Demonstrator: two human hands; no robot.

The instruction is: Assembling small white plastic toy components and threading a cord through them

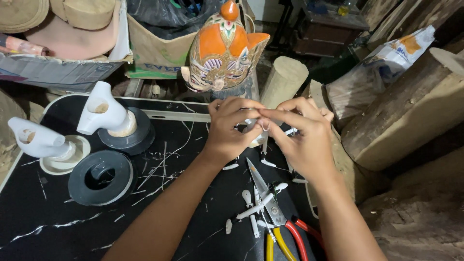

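Two bare forearms, no sleeves in view, no watch, bracelet or rings. Left hand (227, 133) & right hand (304, 140) both ungloved, short plain nails w/o polish, knuckles & finger creases clear in the light. Relative to the black marbled table top (48, 212): left forearm shows over its near edge, lean w/ smooth outline; right forearm shows at its right edge, wrist bone just visible.
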